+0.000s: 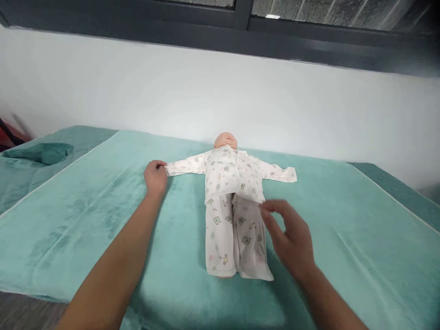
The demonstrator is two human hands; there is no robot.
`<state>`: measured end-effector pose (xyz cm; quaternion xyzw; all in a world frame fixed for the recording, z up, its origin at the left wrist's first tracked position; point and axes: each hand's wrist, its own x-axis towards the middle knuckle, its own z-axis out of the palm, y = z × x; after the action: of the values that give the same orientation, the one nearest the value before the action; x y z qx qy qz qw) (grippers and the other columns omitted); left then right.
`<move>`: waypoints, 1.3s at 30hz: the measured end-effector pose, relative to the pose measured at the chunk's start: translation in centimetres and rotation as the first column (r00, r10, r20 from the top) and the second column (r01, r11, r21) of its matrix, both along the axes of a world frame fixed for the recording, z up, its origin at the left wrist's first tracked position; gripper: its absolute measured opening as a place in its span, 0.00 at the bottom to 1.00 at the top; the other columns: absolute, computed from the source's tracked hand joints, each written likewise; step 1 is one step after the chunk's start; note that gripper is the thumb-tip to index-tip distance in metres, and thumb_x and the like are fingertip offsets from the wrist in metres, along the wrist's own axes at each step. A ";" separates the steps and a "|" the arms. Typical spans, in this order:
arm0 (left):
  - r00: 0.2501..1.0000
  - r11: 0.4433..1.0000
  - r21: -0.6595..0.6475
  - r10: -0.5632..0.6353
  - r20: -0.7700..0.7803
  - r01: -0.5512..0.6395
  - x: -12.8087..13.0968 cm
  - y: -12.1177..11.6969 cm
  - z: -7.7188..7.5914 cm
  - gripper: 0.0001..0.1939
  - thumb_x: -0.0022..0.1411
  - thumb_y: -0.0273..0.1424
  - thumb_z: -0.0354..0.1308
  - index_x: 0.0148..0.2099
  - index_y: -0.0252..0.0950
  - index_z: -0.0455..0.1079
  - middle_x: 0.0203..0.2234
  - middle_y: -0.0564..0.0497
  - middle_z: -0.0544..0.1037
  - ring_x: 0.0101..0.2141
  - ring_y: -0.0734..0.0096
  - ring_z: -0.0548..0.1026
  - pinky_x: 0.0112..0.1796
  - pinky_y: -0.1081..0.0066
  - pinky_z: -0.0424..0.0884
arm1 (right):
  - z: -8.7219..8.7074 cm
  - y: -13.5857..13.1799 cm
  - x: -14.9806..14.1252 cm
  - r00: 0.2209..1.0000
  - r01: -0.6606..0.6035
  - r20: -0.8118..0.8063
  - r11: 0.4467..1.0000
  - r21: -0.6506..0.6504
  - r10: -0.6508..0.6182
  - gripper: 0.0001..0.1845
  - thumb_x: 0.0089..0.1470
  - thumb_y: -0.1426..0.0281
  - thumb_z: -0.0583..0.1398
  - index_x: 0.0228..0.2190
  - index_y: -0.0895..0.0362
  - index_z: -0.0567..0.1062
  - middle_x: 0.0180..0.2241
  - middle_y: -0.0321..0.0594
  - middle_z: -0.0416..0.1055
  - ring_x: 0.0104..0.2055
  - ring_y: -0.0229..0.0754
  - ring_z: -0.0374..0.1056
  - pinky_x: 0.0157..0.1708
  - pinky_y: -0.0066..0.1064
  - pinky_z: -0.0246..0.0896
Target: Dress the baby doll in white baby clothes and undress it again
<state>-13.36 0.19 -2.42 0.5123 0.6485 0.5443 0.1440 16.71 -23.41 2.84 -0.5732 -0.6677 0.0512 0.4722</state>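
- White cloth printed with small bears and other little figures makes up the long-sleeved top [223,172] on a doll [225,140], which lies near the middle of the bed, head toward the wall and legs toward the wearer of the camera.
- Both sleeves stretch out sideways; the far end of the right-side sleeve [280,173] lies flat on the bed, untouched.
- Matching trousers [220,238] cover the legs, their upper part tucked from sight beneath the top's hem; the two legs lie side by side, the right-hand one flaring at its lower corner.
- The left hand [156,179] is at the end of the left-side sleeve, thumb and fingers pinching the cuff.
- The right hand [290,236] is by the lower right corner of the top, thumb and forefinger curved toward each other; blur hides the fingertips, so I cannot tell whether they grip the hem or only hover beside it.
- Teal plush bedding [85,238] spreads beneath everything, with pale seams running along both sides.
- A bunched teal fold [39,153] sits at the far left.
- Behind the bed stands a white wall [172,91], topped by a dark window frame [137,27].
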 end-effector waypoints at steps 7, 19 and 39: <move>0.998 1.000 0.003 0.000 -0.066 0.000 -0.1 0.2 -0.2 0.09 0.51 0.24 0.50 0.32 0.36 0.70 0.31 0.50 0.76 0.35 0.65 0.72 0.40 0.67 0.67 | 2.7 18.6 1.0 0.964 0.266 0.082 0.902 -0.341 -0.253 0.21 0.58 0.51 0.54 0.39 0.56 0.69 0.39 0.47 0.74 0.39 0.49 0.69 0.38 0.37 0.60; 0.977 0.988 0.135 -0.039 -0.207 0.068 4.8 -2.1 2.1 0.10 0.63 0.31 0.50 0.43 0.39 0.72 0.40 0.48 0.76 0.40 0.65 0.73 0.42 0.67 0.70 | 0.1 25.4 2.3 0.987 0.152 0.019 0.909 -0.389 -0.157 0.14 0.55 0.60 0.54 0.23 0.54 0.68 0.28 0.41 0.73 0.32 0.44 0.64 0.33 0.33 0.53; 0.788 0.791 -0.308 -0.592 -0.168 0.528 17.2 5.1 6.8 0.10 0.61 0.36 0.56 0.35 0.41 0.77 0.36 0.48 0.82 0.38 0.61 0.76 0.40 0.66 0.68 | -0.3 26.1 1.9 0.873 -0.072 -0.484 0.968 -0.238 -0.054 0.14 0.47 0.58 0.62 0.26 0.56 0.79 0.30 0.38 0.77 0.34 0.43 0.69 0.36 0.32 0.59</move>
<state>3.85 5.31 4.39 0.7263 0.5407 0.3213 0.2772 18.58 2.66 2.55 -0.5933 -0.5183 0.2794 0.5490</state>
